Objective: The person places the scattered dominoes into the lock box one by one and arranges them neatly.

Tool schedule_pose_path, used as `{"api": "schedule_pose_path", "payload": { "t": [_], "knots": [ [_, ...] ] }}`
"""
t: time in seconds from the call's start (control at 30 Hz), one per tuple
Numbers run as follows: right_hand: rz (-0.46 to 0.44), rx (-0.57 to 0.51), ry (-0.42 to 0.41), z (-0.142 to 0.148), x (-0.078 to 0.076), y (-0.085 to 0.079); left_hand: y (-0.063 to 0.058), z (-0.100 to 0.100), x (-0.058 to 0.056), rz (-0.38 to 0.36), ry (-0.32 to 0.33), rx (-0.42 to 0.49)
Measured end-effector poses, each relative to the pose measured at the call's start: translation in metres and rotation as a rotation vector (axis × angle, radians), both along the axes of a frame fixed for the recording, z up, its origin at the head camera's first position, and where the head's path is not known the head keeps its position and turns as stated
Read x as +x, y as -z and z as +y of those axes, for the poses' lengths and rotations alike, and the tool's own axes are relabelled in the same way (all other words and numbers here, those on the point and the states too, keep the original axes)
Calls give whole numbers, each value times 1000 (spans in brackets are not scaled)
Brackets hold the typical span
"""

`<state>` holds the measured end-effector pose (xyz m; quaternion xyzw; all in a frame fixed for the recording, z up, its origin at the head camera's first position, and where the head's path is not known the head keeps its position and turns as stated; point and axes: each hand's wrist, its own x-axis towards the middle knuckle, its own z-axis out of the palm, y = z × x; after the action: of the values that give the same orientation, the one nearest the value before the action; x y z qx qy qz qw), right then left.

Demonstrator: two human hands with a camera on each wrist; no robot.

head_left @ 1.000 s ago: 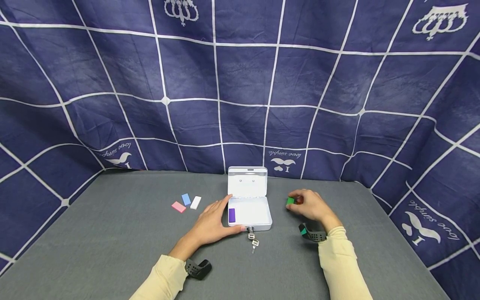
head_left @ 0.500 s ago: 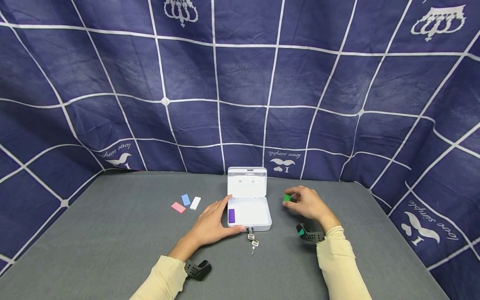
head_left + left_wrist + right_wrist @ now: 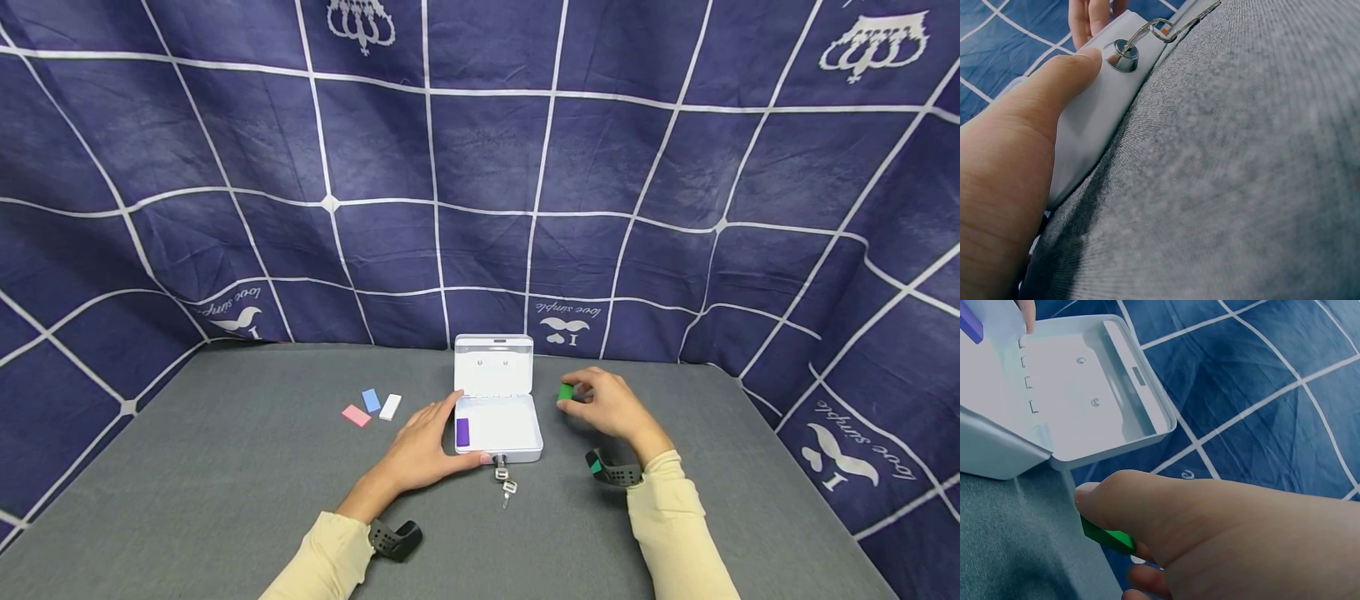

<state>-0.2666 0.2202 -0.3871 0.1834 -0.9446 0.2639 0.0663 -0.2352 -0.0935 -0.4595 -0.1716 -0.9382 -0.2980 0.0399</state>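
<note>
A small white metal box [image 3: 517, 456] stands on the grey tabletop with its lid raised at the back. My left hand [image 3: 423, 442] holds the box's left side, thumb on the front wall beside the lock [image 3: 1124, 56] and forefinger at the rear left corner. Inside, a purple block [image 3: 462, 432] lies along the left wall. Right of the box, my right hand [image 3: 611, 404] pinches a green block [image 3: 566, 392] between thumb and fingers. In the right wrist view this green block [image 3: 1107, 537] shows partly under the thumb, apart from the box.
Left of the box lie a blue block [image 3: 371, 400], a pink block [image 3: 356, 415] and a white block [image 3: 390, 407]. Keys [image 3: 508, 486] hang from the lock at the box's front. A dark blue curtain [image 3: 480, 167] with white lines rises behind the table.
My right hand has moved left and slightly away from me with the green block, closer to the box. The left hand and the box have stayed in place.
</note>
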Motion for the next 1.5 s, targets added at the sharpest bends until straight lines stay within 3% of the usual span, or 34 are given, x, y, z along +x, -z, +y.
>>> {"api": "schedule_pose_path", "payload": {
  "t": [0.97,1.5],
  "knots": [
    [87,-26,-74,-28,3,-2,-1,0,1,-11,-4,10],
    [73,-22,-105,-43,7,-3,-1,0,1,-20,-6,8]
  ]
}}
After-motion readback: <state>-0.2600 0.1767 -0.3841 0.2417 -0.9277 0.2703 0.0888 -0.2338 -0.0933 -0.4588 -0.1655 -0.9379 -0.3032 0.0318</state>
